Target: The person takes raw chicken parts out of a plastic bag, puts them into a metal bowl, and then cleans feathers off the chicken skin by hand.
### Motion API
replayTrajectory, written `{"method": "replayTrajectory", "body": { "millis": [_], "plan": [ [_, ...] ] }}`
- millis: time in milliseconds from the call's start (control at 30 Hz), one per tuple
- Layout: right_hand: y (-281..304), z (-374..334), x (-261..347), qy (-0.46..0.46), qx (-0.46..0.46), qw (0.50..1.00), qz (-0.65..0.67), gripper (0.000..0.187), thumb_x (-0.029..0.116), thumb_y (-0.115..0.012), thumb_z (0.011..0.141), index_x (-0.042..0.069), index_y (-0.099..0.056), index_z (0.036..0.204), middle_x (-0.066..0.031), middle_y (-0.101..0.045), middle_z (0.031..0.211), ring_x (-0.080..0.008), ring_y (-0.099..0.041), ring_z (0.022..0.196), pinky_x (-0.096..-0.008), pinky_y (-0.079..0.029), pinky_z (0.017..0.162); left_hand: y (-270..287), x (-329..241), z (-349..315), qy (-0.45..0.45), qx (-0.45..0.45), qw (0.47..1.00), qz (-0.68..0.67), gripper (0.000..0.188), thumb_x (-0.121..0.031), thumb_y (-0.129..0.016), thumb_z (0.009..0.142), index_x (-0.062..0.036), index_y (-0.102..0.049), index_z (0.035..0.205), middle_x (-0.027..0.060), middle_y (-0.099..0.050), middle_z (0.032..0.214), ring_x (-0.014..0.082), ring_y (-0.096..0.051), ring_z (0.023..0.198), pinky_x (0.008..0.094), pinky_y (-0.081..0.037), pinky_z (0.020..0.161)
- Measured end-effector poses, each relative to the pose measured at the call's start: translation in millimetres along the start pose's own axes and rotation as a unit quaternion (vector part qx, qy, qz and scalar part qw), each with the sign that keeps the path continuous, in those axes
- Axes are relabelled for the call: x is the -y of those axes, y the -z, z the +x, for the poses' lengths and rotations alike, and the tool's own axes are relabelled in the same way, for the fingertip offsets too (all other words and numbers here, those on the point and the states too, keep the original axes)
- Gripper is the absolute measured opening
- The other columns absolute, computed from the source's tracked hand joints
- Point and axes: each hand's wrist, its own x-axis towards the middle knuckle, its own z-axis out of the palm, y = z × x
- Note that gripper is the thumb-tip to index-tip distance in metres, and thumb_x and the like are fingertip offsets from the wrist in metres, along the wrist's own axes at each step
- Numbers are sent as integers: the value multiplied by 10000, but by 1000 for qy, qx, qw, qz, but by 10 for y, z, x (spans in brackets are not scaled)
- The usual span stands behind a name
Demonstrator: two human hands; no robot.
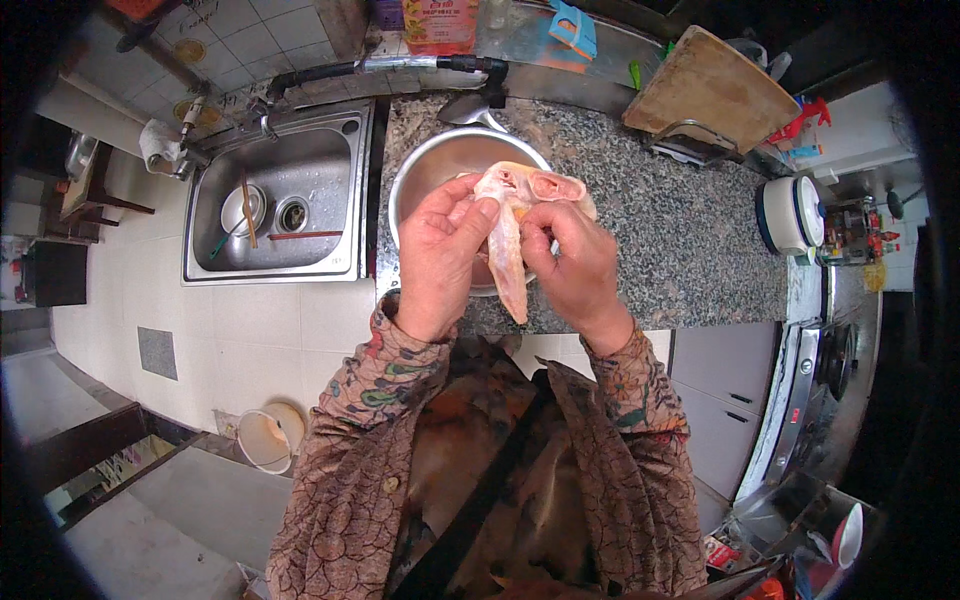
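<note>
A raw chicken wing (508, 262) is held up over a wide metal bowl (412, 172), its pointed tip hanging down toward me. My left hand (438, 252) pinches it from the left, thumb on the skin. From the right, my right hand (578, 262) closes its bent fingers on the wing's edge. Cut, pinkish ends of the meat (556, 186) face upward at the top. Most of the bowl's inside is hidden behind the hands and meat.
Left of the speckled counter (660, 240) is a steel sink (330, 180) with a small bowl (243, 209) and chopsticks in it. Behind the metal bowl lies a spatula (468, 110). A cutting board (710, 92) leans at the back right, near a white rice cooker (792, 212).
</note>
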Motion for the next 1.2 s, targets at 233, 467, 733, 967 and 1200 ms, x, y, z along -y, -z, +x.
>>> {"method": "replayTrajectory", "body": {
  "millis": [233, 467, 733, 967, 1200],
  "plan": [
    [46, 17, 4, -85, 23, 994, 59, 52, 64, -606, 777, 33, -595, 818, -97, -621, 735, -246, -632, 667, -315, -495, 561, 22, 5, -4, -2, 2, 1000, 6, 294, -47, -545, 873, 48, -477, 1142, 101, -621, 966, 125, -612, 835, 230, -507, 718],
    [73, -20, -1, -30, 35, 996, 81, 129, 78, -610, 789, 36, -637, 908, -100, -655, 826, -241, -648, 701, -315, -509, 607, 13, -18, -10, -2, 8, 1000, 1, 306, -55, -544, 876, 53, -469, 1153, 112, -614, 989, 134, -612, 851, 238, -508, 729],
    [56, -24, 51, -17, 34, 999, 29, 67, 86, -608, 780, 44, -614, 832, -102, -633, 776, -259, -629, 669, -330, -499, 594, -9, -27, -37, -21, 23, 999, 30, 298, -41, -535, 878, 58, -477, 1153, 108, -614, 992, 117, -607, 827, 221, -507, 699],
    [-7, -30, 8, -43, -14, 999, 19, 31, 71, -582, 789, 40, -581, 786, -102, -614, 704, -227, -620, 605, -311, -483, 538, 37, -35, -42, -11, 27, 999, 20, 299, -38, -538, 874, 58, -477, 1151, 109, -611, 1006, 128, -602, 869, 236, -498, 748],
    [117, -73, 7, -186, 43, 968, 161, 115, 100, -546, 855, 19, -570, 776, -65, -607, 653, -125, -601, 596, -262, -465, 530, 104, 2, -6, 1, 23, 1000, 15, 308, -53, -545, 873, 65, -472, 1148, 112, -603, 1024, 136, -596, 902, 249, -484, 798]
  ]
}}
